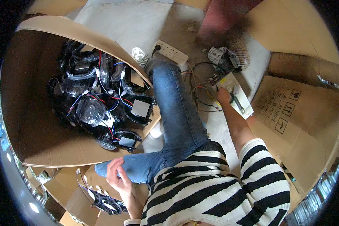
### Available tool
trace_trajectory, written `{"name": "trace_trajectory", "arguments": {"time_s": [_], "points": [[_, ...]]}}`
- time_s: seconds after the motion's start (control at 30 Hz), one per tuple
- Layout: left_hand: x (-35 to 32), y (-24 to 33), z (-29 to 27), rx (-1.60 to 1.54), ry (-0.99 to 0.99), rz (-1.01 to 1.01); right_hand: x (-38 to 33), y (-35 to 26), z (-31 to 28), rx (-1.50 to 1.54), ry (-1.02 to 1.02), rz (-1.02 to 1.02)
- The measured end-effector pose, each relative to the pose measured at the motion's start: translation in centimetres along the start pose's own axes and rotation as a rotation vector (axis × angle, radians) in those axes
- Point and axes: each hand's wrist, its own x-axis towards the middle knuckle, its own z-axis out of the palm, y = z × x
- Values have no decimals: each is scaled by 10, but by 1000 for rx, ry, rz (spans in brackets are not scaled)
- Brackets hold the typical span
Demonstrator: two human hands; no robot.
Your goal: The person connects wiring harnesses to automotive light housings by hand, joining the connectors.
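My right hand [224, 96] is at the end of a white box-shaped electrical device [242, 101] with a dark handle, where coloured wires [204, 89] come in. Its fingers are drawn together; what they pinch, if anything, is too small to make out. Over my bent left thigh, my left hand [118, 177] is raised with its fingers loosely curled and a little apart, holding nothing. Below it lies a black lamp unit [107, 203] with wires and white connectors. Several similar black lamp units [91, 110] with clear lenses fill the large cardboard box [30, 124] at left.
A white power strip [171, 52] with a black plug lies beyond my knee. Bundled dark cables with white tags [225, 58] rest near a dark red object [226, 19]. A closed carton [290, 109] stands at right, and open cardboard [66, 188] lies at lower left.
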Motion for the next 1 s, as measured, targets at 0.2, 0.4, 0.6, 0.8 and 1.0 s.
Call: {"name": "trace_trajectory", "arguments": {"time_s": [0.2,0.4,0.6,0.8,1.0], "points": [[7,-8,15,-3,-69,-38,13,10,15,520,75,-27],[4,5,69,-361,-343,15,-162,-74,-159,1225,-337,-361],[-24,24,47,-802,-384,-64,-259,-126,-198,814,-743,-886],[-56,-1,26,-946,-53,4,-300,-184,-195,743,-637,-1078],[-70,-54,13,-959,-83,-19,-311,-223,-199,552,-802,-1125]]}}
